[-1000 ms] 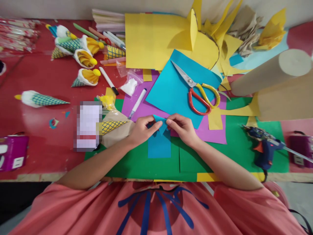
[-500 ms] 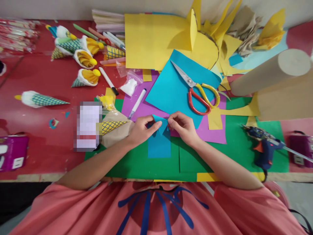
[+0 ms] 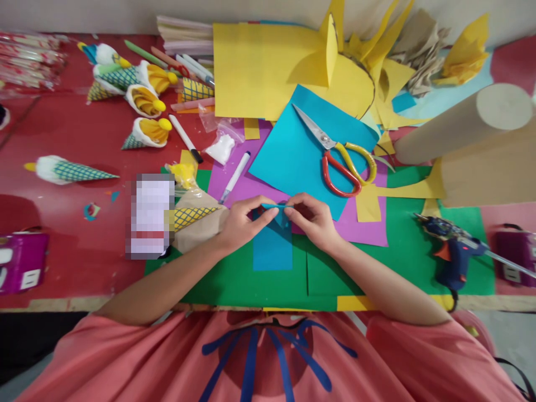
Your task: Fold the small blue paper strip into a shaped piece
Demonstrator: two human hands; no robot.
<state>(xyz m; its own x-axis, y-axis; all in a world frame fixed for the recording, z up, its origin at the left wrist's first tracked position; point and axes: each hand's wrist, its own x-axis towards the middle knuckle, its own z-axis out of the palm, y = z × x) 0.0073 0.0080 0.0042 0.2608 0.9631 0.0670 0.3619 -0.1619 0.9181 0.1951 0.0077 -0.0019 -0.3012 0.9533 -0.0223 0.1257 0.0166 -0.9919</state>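
Note:
Between both hands is a small piece of blue paper, seen nearly edge-on. My left hand pinches its left end between thumb and fingers. At the other end, the thumb and fingers of my right hand are closed on it too. Below the hands a blue paper rectangle lies on green sheets. Past my right hand, scissors with one red and one yellow handle rest on a larger blue sheet.
A glue gun lies at the right, near a thick brown paper roll. Left of my hands are a marker, a blurred-out phone-like object and several paper cones. Yellow sheets lie at the back.
The small blue paper has tipped from showing its pointed face to nearly edge-on. My right fingers have moved slightly left along it, and both hands still hold it.

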